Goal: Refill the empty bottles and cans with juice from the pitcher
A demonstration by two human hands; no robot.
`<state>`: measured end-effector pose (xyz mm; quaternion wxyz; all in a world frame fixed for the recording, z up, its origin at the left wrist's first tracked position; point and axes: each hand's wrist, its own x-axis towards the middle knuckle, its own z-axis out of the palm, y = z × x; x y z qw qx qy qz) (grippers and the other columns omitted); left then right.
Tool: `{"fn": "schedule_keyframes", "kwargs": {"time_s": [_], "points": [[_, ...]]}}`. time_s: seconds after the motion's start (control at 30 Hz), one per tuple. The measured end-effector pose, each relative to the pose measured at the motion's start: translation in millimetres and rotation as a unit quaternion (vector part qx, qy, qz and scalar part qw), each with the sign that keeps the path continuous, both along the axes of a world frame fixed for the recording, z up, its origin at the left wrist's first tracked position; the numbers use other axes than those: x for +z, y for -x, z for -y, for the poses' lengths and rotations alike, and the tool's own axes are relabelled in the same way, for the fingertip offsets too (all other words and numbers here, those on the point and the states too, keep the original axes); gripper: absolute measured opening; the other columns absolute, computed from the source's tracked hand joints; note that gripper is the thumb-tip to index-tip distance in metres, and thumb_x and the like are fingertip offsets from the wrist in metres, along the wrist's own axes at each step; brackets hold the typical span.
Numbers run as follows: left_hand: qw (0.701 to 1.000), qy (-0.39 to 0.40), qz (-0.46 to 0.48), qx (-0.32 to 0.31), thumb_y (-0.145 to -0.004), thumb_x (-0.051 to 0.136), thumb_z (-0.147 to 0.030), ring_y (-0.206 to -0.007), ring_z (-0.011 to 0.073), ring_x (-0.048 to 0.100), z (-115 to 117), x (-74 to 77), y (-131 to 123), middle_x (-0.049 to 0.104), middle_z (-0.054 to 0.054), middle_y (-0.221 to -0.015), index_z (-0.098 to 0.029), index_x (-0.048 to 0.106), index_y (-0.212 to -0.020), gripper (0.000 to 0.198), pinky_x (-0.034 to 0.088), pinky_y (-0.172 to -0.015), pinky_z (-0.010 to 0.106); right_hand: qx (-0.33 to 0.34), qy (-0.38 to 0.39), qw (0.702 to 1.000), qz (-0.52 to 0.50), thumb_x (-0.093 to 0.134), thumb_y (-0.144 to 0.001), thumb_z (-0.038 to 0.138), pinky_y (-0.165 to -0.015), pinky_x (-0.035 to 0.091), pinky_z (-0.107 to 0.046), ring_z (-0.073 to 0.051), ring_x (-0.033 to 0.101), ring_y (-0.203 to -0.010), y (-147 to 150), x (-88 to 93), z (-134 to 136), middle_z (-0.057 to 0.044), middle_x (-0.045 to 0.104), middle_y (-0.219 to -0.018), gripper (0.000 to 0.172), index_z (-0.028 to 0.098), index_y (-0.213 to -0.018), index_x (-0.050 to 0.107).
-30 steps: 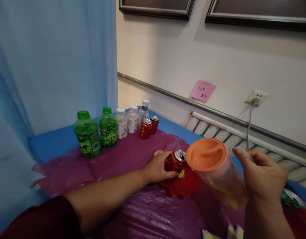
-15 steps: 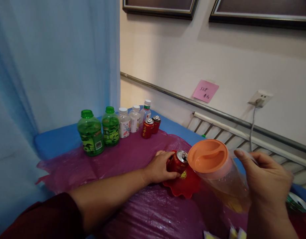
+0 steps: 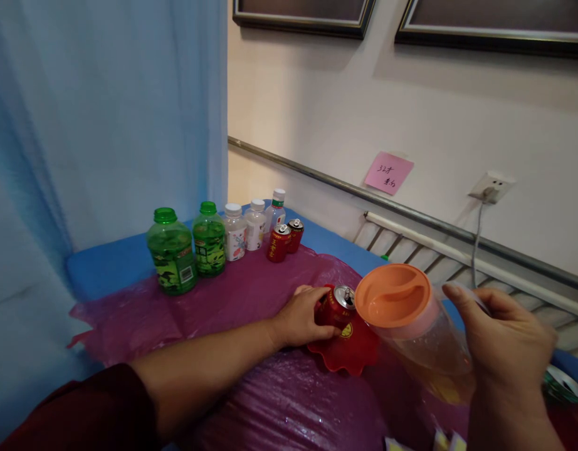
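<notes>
Pitcher (image 3: pixel 393 295) as before, over purple sheet (image 3: pixel 242 294) beside blue curtain (image 3: pixel 105 113).

The left arm (image 3: pixel 199 373) reached forward from the lower left, the forearm bare, with a dark red sleeve (image 3: pixel 77 416) ending near the elbow. Its wrist lay straight and low. The left hand (image 3: pixel 299 318) was wrapped around the red can (image 3: pixel 338 305) from the can's left side, thumb on the near face. The right hand (image 3: pixel 505 347) was raised to the right of the can and nearer the viewer, its back showing. The fingers were clenched in a grip, the topmost finger (image 3: pixel 462 295) stretched toward the can. Its wrist (image 3: pixel 505 423) rose from below.
</notes>
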<state>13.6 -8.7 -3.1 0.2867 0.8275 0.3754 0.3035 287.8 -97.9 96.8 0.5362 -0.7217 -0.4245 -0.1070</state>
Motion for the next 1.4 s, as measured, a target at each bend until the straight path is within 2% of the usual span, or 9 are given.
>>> {"fn": "schedule_keyframes", "kwargs": {"time_s": [0.2,0.6,1.1,1.4], "points": [[1.000,0.002,0.002,0.000,-0.063,0.087,-0.048,-0.114,0.0329,0.064,1.6,1.4,-0.4,0.073,0.006,-0.124,-0.024,0.062,-0.133,0.079,0.039,-0.107,0.046,-0.009,0.015,1.000,-0.005,0.073,-0.068,0.071,-0.055,0.033,-0.029,-0.014,0.046,-0.056,-1.7,0.5,2.6,0.005,0.052,-0.056,0.050,0.021,-0.073,0.071],[1.000,-0.005,0.001,-0.004,-0.064,0.087,-0.047,-0.113,0.0316,0.065,3.7,3.7,-0.5,0.073,0.005,-0.125,-0.025,0.061,-0.134,0.078,0.039,-0.108,0.045,-0.018,0.022,1.000,-0.010,0.072,-0.068,0.074,-0.055,0.032,-0.029,-0.015,0.046,-0.056,3.6,4.7,5.7,0.004,0.051,-0.055,0.052,0.022,-0.070,0.070],[1.000,0.001,0.004,-0.003,-0.063,0.088,-0.049,-0.115,0.0320,0.064,2.3,0.8,0.1,0.073,0.006,-0.127,-0.024,0.062,-0.133,0.079,0.039,-0.108,0.045,-0.030,0.006,0.999,0.019,0.073,-0.069,0.073,-0.053,0.034,-0.029,-0.014,0.048,-0.055,-4.9,-1.1,5.9,0.004,0.057,-0.058,0.052,0.022,-0.076,0.074],[1.000,0.001,0.006,-0.013,-0.063,0.088,-0.051,-0.117,0.0334,0.064,0.8,-0.1,0.6,0.072,0.005,-0.128,-0.026,0.061,-0.136,0.082,0.039,-0.109,0.045,-0.023,0.015,0.999,0.019,0.071,-0.072,0.075,-0.055,0.034,-0.029,-0.015,0.048,-0.057,6.6,5.9,10.3,0.004,0.054,-0.056,0.054,0.021,-0.073,0.071]]}}
